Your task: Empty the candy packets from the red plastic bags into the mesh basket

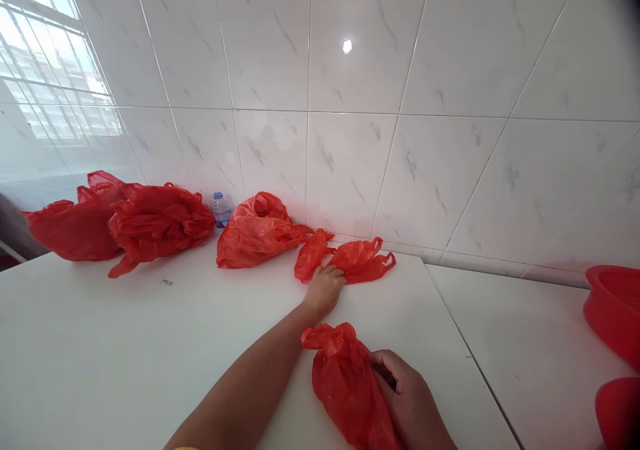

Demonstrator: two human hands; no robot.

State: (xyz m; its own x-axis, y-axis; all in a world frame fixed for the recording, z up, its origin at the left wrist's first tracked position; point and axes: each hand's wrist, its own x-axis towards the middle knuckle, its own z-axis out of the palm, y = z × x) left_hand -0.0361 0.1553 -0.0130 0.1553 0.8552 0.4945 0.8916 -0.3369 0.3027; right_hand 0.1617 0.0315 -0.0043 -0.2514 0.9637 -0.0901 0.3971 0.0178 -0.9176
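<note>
My left hand [325, 290] reaches out to a small red plastic bag [361, 259] near the wall, its fingers closed on the bag's left part. Close to me, my right hand [407, 393] grips a red plastic bag [345, 377] by its right side; the bag's lower end runs out of view. What either bag contains cannot be made out. Just left of my left hand, a crumpled red plastic bag [263, 231] rests against the wall.
More full red bags [160, 220] sit at the left beside a small clear bottle [220, 211] with a blue cap. Red plastic baskets [607, 310] stand at the right edge. A seam divides the white tabletop [125, 343]. Behind it rises a tiled wall [270, 70].
</note>
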